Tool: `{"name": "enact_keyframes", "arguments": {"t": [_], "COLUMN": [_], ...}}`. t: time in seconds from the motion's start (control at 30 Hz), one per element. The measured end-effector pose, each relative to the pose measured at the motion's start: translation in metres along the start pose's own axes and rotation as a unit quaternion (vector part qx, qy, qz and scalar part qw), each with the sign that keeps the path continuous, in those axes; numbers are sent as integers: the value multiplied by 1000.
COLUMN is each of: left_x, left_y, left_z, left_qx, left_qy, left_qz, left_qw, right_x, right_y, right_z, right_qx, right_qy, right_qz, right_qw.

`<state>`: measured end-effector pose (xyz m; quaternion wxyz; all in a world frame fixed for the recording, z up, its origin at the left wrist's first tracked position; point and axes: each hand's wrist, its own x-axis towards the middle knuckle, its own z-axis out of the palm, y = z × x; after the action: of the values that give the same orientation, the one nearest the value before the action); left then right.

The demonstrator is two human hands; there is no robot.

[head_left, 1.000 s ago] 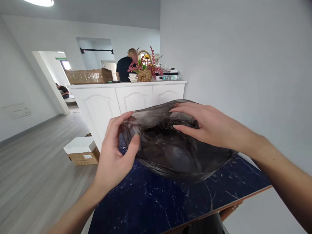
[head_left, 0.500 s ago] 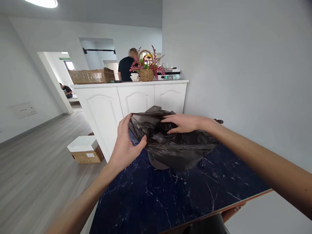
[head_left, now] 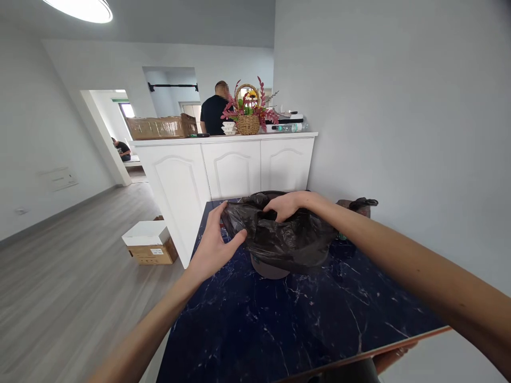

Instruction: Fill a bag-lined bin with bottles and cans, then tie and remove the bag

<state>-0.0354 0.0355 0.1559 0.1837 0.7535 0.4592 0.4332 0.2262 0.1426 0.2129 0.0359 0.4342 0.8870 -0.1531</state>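
A thin black plastic bag (head_left: 291, 239) is draped over the rim of a grey round bin (head_left: 269, 269), which stands on a dark blue marbled tabletop (head_left: 255, 324). My left hand (head_left: 217, 239) holds the bag's left edge, fingertips at the far side and thumb nearer me, spreading the film between them. My right hand (head_left: 284, 206) reaches down into the bag's mouth from the right. Its thumb and forefinger are apart; the remaining fingers are hidden by the hand and the folds.
Behind the bin, right, sits a dark knotted bag (head_left: 361, 206). Beyond the table, a white cabinet (head_left: 233, 170) carries a cardboard box (head_left: 159, 127), a flower basket (head_left: 248, 124) and a plastic bottle (head_left: 293, 127). A person (head_left: 213, 114) stands behind it. More boxes (head_left: 149, 244) are on the floor.
The bag's far edge has dropped, and its film now lies closer around the bin. My right hand has gone deeper into the bag, fingers pointing down. The view has shifted slightly.
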Motion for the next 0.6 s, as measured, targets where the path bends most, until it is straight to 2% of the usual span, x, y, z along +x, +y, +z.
{"name": "enact_keyframes", "arguments": {"t": [0.1, 0.17, 0.2, 0.3, 0.4, 0.5, 0.6], "left_x": [1, 3, 4, 5, 6, 7, 12], "left_y": [-2, -2, -3, -1, 1, -1, -12], "left_z": [-2, -3, -2, 2, 7, 10, 11], "left_qx": [-27, -45, -56, -84, -103, -111, -101], "left_qy": [33, 55, 65, 96, 133, 162, 186], "left_qz": [11, 6, 2, 1, 29, 62, 87], "left_qw": [999, 997, 996, 992, 985, 979, 973], "right_x": [-17, -33, -42, -66, -82, -91, -94], "right_y": [9, 16, 20, 29, 36, 44, 55], "right_z": [-9, -13, -13, -9, -3, 2, 7], "right_qx": [24, -10, -38, -68, -22, 28, 123], "right_qy": [102, 186, 209, 195, 171, 191, 282], "right_qz": [7, 64, 104, 202, 244, 240, 205], "right_qw": [994, 980, 972, 957, 954, 951, 929]}}
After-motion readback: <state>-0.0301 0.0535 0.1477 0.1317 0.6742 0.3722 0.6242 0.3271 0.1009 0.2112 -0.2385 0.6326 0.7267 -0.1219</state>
